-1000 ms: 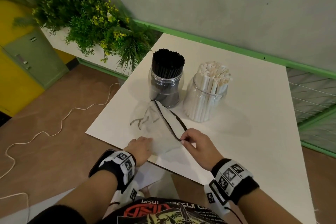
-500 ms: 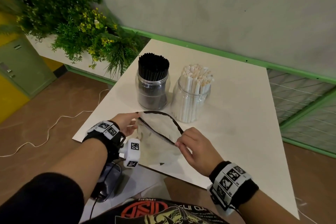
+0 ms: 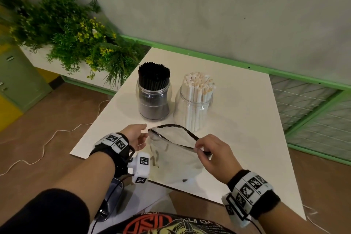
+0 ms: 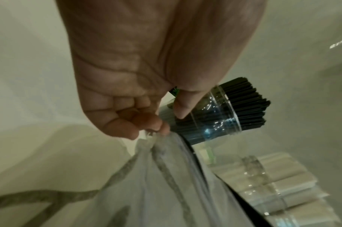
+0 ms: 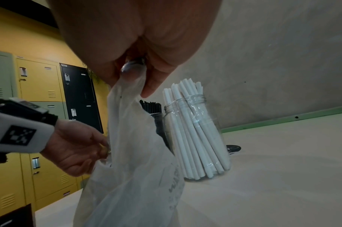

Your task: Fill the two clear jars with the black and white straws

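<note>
Jars [image 3: 153,99] stand packed with black and white straws [image 3: 197,97]; both hands' fingers [image 3: 198,148] pinch a pouch [image 3: 174,157].

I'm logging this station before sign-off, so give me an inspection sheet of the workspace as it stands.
Surface: white tabletop, bare at right.
Job's things: clear jar of black straws and clear jar of white straws, upright, side by side, both packed.
Clutter: translucent zip pouch with black edging; small black disc behind the white jar.
Hands: left hand pinches the pouch's end; right hand pinches its black edge.
Cables: white cord on the floor.
Surroundings: green plants, lockers.
</note>
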